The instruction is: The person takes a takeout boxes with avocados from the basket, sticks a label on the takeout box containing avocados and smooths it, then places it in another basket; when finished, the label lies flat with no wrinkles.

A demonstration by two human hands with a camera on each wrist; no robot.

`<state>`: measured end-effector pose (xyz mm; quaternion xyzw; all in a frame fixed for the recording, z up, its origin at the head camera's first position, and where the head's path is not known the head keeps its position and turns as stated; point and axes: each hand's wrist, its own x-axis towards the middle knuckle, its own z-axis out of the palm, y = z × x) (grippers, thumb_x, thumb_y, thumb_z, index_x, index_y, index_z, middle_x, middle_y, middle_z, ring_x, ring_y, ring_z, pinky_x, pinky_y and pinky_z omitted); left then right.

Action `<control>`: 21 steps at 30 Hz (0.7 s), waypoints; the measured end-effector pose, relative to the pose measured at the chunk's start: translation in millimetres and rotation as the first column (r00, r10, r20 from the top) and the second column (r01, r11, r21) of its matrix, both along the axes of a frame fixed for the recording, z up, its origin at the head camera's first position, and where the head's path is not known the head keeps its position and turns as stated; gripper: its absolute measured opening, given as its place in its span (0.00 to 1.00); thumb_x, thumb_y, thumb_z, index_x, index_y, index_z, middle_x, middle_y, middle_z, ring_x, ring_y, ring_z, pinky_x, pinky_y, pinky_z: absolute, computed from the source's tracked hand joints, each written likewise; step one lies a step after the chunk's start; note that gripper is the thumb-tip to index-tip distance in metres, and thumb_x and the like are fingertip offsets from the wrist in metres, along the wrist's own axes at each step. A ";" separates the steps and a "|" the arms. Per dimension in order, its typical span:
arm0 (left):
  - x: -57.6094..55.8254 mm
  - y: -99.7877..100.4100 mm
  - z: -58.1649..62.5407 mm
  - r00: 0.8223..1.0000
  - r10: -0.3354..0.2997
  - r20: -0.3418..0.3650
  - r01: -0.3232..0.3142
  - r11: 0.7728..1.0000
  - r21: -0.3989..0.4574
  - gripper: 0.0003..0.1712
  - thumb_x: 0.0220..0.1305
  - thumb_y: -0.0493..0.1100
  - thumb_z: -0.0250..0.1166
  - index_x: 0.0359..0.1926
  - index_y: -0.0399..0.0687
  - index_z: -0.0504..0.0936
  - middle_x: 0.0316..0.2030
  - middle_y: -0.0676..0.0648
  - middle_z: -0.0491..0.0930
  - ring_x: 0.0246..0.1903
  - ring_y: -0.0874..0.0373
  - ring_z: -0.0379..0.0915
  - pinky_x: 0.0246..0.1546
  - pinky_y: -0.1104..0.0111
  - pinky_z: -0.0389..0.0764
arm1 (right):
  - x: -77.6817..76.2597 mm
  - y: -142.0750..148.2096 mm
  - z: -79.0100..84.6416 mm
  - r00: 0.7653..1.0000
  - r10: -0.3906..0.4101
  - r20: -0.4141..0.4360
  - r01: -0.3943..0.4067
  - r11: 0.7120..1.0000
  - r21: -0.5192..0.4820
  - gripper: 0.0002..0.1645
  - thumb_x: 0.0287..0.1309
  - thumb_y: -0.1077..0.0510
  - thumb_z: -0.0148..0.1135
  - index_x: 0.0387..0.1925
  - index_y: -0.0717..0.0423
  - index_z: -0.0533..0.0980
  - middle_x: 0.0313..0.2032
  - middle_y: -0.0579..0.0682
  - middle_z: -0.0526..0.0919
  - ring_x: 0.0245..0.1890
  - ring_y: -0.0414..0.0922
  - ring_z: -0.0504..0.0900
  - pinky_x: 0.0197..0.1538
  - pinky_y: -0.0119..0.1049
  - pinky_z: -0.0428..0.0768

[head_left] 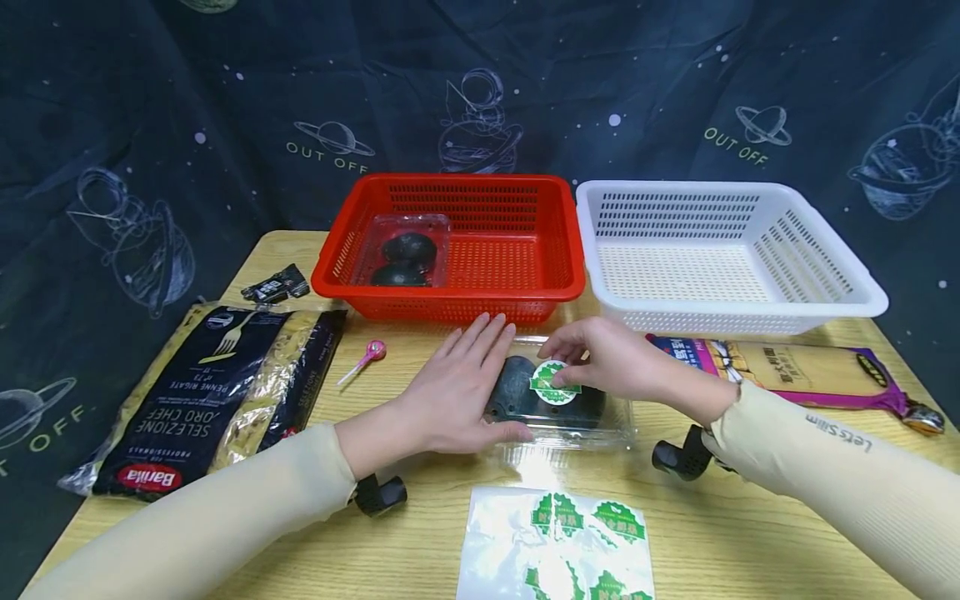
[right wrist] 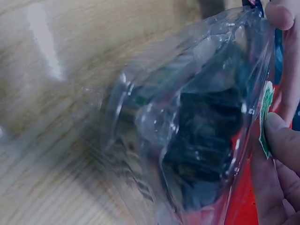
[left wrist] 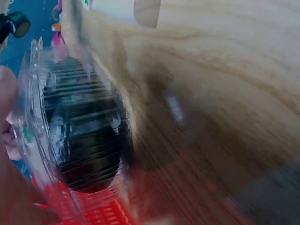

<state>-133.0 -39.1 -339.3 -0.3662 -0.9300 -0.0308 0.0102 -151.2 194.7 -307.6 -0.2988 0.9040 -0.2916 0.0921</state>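
Observation:
A clear plastic clamshell box [head_left: 615,421] with dark, rounded, avocado-like items inside lies on the table in front of the red basket. My left hand [head_left: 461,387] rests on its left part, fingers extended and thumb along the near edge. Over the lid, my right hand [head_left: 611,358] pinches a round green-and-white sticker [head_left: 551,383] between thumb and finger. The right wrist view shows the sticker [right wrist: 266,119] edge-on close to the lid, the thumb [right wrist: 283,136] against it; whether it is stuck down I cannot tell. Nearer me lies a sheet of similar stickers [head_left: 495,542].
The red basket [head_left: 450,293] holds another clear box [head_left: 367,250] of dark items. Right of it stands a white basket [head_left: 731,312]. A penne bag [head_left: 187,400], a black wrapper [head_left: 277,285] and a pink lollipop [head_left: 375,350] lie left; a spaghetti pack [head_left: 802,371] lies right.

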 end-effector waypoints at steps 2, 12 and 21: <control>-1.5 1.1 -2.5 1.000 0.004 0.014 -0.004 1.000 -0.028 0.69 0.47 0.87 0.36 0.75 0.41 0.42 0.75 0.42 0.40 0.73 0.46 0.34 0.68 0.50 0.50 | -0.6 -0.5 -0.2 1.000 0.007 -0.008 -0.006 1.000 0.012 0.16 0.48 0.59 0.73 0.42 0.55 0.82 0.34 0.44 0.85 0.34 0.39 0.83 0.39 0.34 0.81; -0.3 4.4 -4.4 0.999 0.027 0.031 -0.026 0.999 -0.046 0.73 0.43 0.89 0.38 0.74 0.37 0.42 0.74 0.39 0.41 0.73 0.46 0.37 0.67 0.49 0.55 | -0.6 -2.8 0.6 1.000 0.021 -0.022 -0.020 0.999 0.047 0.18 0.48 0.59 0.73 0.44 0.55 0.82 0.34 0.43 0.84 0.32 0.38 0.80 0.38 0.33 0.80; 0.7 6.8 -3.3 0.998 0.049 0.049 -0.045 0.997 -0.069 0.73 0.43 0.89 0.39 0.74 0.37 0.42 0.74 0.39 0.40 0.73 0.45 0.36 0.66 0.48 0.54 | 1.1 -3.8 -2.2 0.991 0.066 -0.117 -0.060 0.996 0.061 0.18 0.48 0.59 0.73 0.44 0.56 0.82 0.38 0.45 0.85 0.36 0.40 0.82 0.39 0.34 0.81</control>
